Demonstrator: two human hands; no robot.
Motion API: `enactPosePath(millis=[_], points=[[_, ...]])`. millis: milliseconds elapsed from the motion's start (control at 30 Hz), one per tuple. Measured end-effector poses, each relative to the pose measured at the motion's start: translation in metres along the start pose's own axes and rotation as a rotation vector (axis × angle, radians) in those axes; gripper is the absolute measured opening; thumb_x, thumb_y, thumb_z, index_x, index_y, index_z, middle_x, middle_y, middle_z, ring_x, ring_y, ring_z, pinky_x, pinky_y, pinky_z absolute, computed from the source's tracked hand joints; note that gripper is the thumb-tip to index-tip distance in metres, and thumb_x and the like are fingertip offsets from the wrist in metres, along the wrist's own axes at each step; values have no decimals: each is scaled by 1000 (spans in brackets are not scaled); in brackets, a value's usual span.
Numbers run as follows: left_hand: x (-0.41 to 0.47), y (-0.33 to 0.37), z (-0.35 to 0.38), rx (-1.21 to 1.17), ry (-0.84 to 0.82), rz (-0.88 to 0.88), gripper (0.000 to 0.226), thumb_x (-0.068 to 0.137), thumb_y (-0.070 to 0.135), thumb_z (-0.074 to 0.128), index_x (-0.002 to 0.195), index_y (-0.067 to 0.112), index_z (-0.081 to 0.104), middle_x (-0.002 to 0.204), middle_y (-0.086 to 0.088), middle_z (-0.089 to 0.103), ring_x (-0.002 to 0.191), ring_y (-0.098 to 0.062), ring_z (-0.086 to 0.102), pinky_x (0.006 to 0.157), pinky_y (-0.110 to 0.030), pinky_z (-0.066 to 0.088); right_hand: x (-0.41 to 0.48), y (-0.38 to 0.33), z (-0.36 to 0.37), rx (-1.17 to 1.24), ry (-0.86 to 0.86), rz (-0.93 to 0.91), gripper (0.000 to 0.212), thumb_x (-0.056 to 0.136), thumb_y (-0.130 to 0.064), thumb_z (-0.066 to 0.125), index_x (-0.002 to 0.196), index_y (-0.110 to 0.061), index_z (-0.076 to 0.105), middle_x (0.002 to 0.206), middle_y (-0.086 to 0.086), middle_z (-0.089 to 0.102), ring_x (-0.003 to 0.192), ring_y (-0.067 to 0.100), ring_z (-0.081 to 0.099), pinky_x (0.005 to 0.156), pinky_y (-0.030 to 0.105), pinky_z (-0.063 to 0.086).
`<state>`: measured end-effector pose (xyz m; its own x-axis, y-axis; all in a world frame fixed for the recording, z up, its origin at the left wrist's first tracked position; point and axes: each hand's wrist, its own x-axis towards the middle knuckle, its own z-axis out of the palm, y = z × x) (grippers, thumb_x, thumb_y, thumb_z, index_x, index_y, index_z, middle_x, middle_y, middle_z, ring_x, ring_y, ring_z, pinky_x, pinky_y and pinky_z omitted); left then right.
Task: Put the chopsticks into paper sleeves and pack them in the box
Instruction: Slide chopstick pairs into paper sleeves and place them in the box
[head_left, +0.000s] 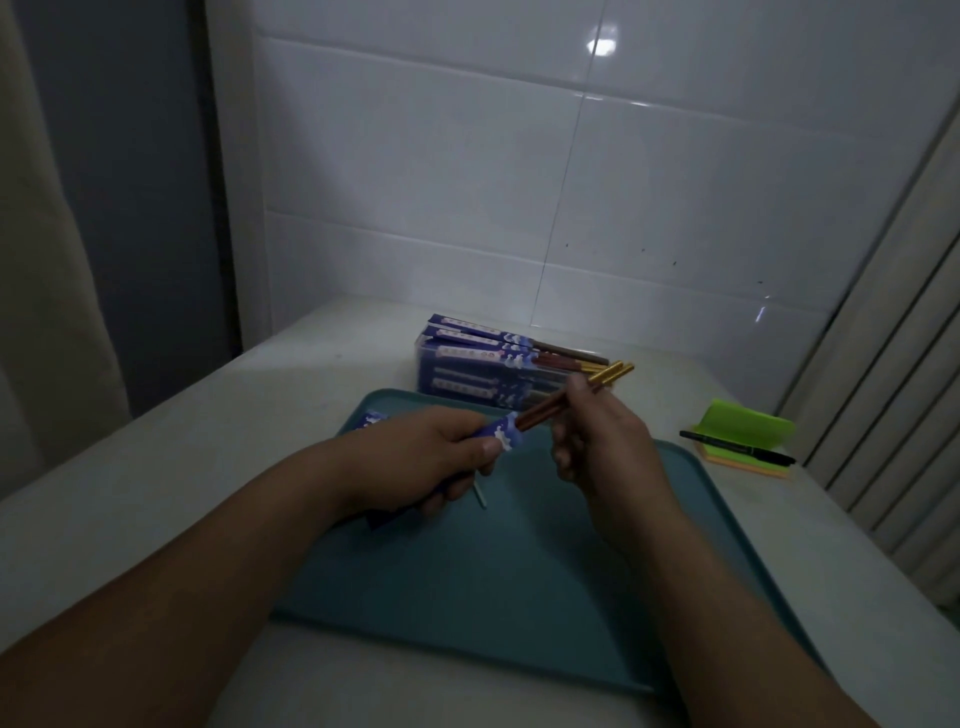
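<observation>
Surface: A pale counter (156, 467) was seen, carrying a teal tray (467, 597) at its middle.
Room: The counter was backed by a white tiled wall (467, 182). A pale curtain (47, 260) hung at the left and a ribbed panel (883, 389) stood at the right. The light was dim.
Left hand: The left hand (415, 462) was held above the far half of the tray, with its fingers curled round a blue paper sleeve (501, 430). The sleeve's open end was pointed to the right.
Right hand: The right hand (597, 436) was raised just beside the left. The chopsticks (545, 410) were pinched between its thumb and fingers, tilted, with the lower ends inside the sleeve's mouth and the gold ends pointing far-right.
Box: A clear box (467, 374) was set on the counter, touching the tray's far edge. Sleeved chopsticks were laid flat in it.
Counts: Two chopsticks were held as one pair. One sleeve was gripped. About four blue sleeves could be made out in the box, but the exact number could not be told. One tray and one box were seen.
Right edge: One stack of green and orange sticky notes (743, 423) was lying near the counter's right edge, with one black pen (737, 447) across it.
</observation>
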<state>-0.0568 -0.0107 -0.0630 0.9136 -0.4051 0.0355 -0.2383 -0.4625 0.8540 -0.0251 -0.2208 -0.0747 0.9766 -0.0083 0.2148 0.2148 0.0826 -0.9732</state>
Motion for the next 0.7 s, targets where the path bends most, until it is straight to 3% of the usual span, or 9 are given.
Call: enactPosePath(millis=[100,167,300,467,600,700], points=[[0,-2,-2,53,-20,-21,31,108,37,50,93,11,59,69,-5,57,54,-19,51,55,-28,43,4,-6,-11,-119,276,-90,30,104,-47,53,113,-19,59,84,4,67,53,17,56,49,30,42],[1,-2,-1,92,-59,-38,32,107,39,51,93,11,59,67,-4,57,53,-20,51,53,-27,42,5,-9,-18,-162,367,-151,24,105,-44,51,120,-26,57,89,5,68,60,18,61,53,32,46],[0,-3,0,111,-79,-58,33,106,42,51,92,13,58,68,-4,56,51,-19,49,48,-25,41,-2,-6,-9,-299,258,-126,32,109,-33,42,99,-21,70,79,9,70,58,18,63,53,31,47],[-1,-2,-5,151,-68,-61,32,105,46,53,90,18,58,69,-4,59,53,-19,53,56,-31,46,-3,-3,-5,-353,228,-120,14,108,-25,46,117,-25,57,82,7,70,52,17,65,48,28,48],[-2,-1,-8,217,-63,-77,35,104,48,51,100,14,62,70,-2,60,54,-14,54,59,-30,47,-2,-2,-8,-352,130,-63,29,108,-23,45,100,-17,72,67,10,69,48,19,59,44,24,41],[-2,-2,-9,198,-50,-92,41,104,51,49,101,12,62,67,-1,58,55,-16,53,60,-30,45,-3,-3,-10,-348,94,-57,30,108,-24,45,97,-18,73,63,8,66,47,18,55,43,22,40]])
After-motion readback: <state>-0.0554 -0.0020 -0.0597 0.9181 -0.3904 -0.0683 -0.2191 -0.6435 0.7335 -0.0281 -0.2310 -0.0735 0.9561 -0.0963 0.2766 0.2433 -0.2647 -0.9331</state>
